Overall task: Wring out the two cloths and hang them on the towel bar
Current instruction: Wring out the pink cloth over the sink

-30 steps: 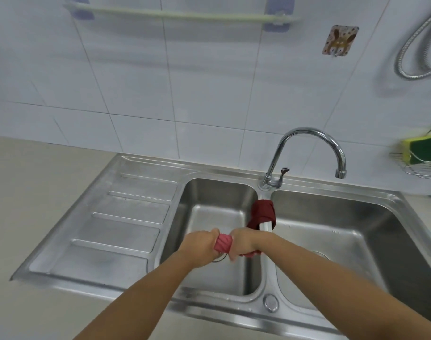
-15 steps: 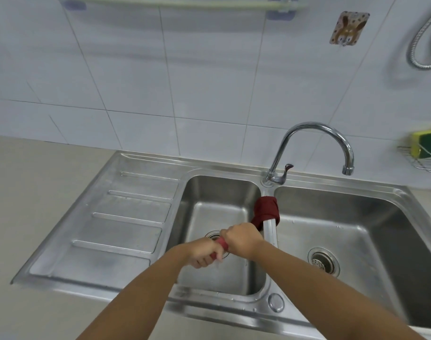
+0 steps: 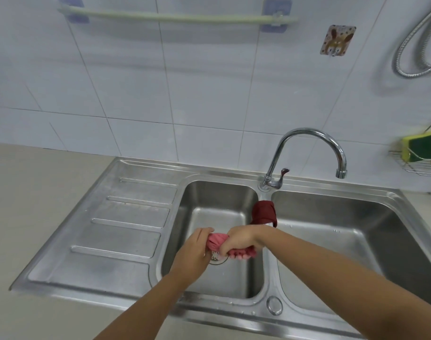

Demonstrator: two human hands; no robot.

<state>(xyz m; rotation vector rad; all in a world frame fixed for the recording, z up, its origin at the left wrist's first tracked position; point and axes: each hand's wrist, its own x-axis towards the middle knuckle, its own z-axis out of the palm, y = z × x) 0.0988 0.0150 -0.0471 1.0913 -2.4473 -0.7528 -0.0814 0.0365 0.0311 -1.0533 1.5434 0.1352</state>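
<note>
A pink cloth (image 3: pixel 216 241) is twisted into a tight roll over the left basin of the steel sink (image 3: pixel 136 217). My left hand (image 3: pixel 194 253) grips its left end and my right hand (image 3: pixel 239 241) grips its right end, the two fists close together above the drain. A dark red cloth (image 3: pixel 264 213) hangs draped over the divider between the two basins, just behind my right wrist. The pale green towel bar (image 3: pixel 175 18) runs across the tiled wall high above the sink, with nothing on it.
A curved chrome faucet (image 3: pixel 307 153) stands behind the divider, spout over the right basin. A wire rack with a yellow-green sponge (image 3: pixel 422 148) is on the right wall, with a metal shower hose (image 3: pixel 415 45) and a sticker hook (image 3: pixel 337 40) above. The ribbed drainboard lies left.
My hands have turned against each other on the pink cloth, which now shows more between and below the fists. The view has tilted up, bringing more of the towel bar into sight.
</note>
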